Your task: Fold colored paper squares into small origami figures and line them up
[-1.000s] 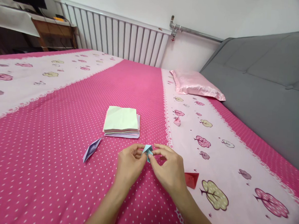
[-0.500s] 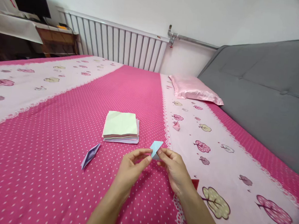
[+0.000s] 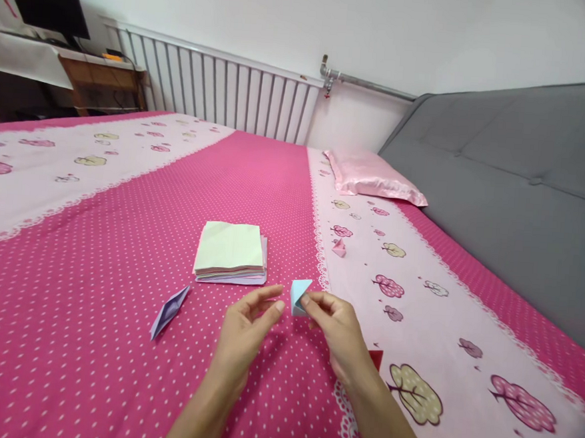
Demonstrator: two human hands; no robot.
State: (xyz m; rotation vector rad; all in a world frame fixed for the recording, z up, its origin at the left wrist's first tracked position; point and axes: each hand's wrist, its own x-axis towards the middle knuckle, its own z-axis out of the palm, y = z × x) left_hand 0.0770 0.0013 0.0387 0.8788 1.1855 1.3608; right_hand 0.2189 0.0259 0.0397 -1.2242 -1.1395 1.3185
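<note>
Here right hand (image 3: 338,325) pinches blue paper (image 3: 298,295)

Two hands are seen: one left hand (image 3: 247,332) and one right hand (image 3: 337,329). Four small folded paper pieces are counted: one light blue piece (image 3: 298,295), one purple piece (image 3: 169,311), one pink piece (image 3: 339,248) and one red piece (image 3: 375,358), the last partly hidden behind the right hand. One stack of paper squares (image 3: 230,249) is shown; its sheets cannot be counted. One pink pillow (image 3: 370,176) is seen on one bed (image 3: 121,234), and one white radiator (image 3: 221,94) beyond.
</note>
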